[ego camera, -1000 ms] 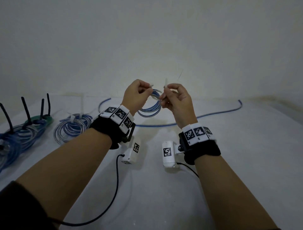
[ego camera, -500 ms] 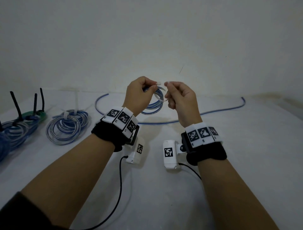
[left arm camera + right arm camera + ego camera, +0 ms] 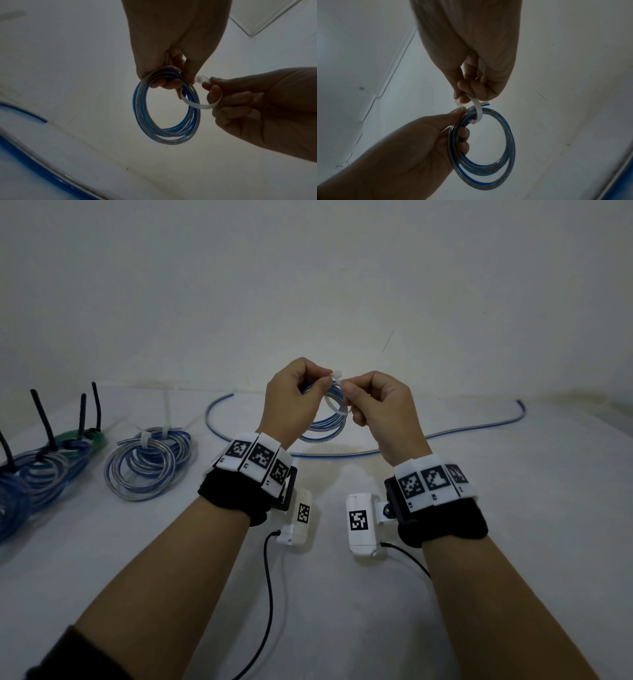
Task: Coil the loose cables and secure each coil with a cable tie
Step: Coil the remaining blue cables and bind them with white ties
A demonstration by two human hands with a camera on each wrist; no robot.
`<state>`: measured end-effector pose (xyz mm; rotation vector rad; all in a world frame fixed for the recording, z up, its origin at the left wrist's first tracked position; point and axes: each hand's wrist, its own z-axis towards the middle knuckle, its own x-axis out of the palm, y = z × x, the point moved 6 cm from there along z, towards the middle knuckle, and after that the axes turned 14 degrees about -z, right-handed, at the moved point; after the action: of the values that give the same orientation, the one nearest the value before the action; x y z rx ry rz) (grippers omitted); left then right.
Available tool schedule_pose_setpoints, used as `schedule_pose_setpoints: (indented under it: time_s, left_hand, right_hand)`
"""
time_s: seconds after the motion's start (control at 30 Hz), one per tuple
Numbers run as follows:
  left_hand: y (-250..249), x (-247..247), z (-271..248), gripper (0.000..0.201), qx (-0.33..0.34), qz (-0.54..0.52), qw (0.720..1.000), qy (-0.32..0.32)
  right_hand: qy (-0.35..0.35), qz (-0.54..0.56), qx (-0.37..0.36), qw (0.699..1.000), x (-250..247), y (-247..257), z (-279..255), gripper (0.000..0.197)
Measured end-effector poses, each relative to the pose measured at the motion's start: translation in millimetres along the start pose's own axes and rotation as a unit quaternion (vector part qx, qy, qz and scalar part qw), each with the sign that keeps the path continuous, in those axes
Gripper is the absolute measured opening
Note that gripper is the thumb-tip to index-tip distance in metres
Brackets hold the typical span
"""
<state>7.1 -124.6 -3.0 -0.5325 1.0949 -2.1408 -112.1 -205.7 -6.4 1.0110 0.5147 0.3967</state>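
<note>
Left hand (image 3: pixel 294 395) grips the blue coil (image 3: pixel 164 108); right-hand fingers (image 3: pixel 467 86) pinch a white tie (image 3: pixel 478 109) looped around it, unfastened. Tied coils (image 3: pixel 150 460) lie aside; one loose cable (image 3: pixel 445 433) remains.

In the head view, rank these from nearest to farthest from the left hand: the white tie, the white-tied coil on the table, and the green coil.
From the left hand:
1. White tie, pinched at its fingertips.
2. White-tied coil, on the table to its left.
3. Green coil, farther left.
</note>
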Motion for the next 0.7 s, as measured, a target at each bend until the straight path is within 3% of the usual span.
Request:
schedule_pose_setpoints:
  time_s: [0.2,0.4,0.6,0.7]
  left_hand:
    - [-1,-1,-1,0.011,0.019,0.010,1.000,0.014]
    - [-9,-5,-1,0.007,0.060,0.086,0.993,0.054]
    - [-18,-4,-2,0.005,0.127,0.193,0.964,0.133]
    - [-18,2,-5,0.004,0.133,0.228,0.949,0.171]
  right_hand:
    - [-0.012,-0.007,0.004,1.000,0,0,0,0.009]
    - [0.001,0.000,0.014,1.000,6,-2,-1,0.007]
    - [0.030,0.045,0.039,0.998,9,-3,-3,0.005]
    - [0.048,0.078,0.058,0.994,9,-6,-2,0.021]
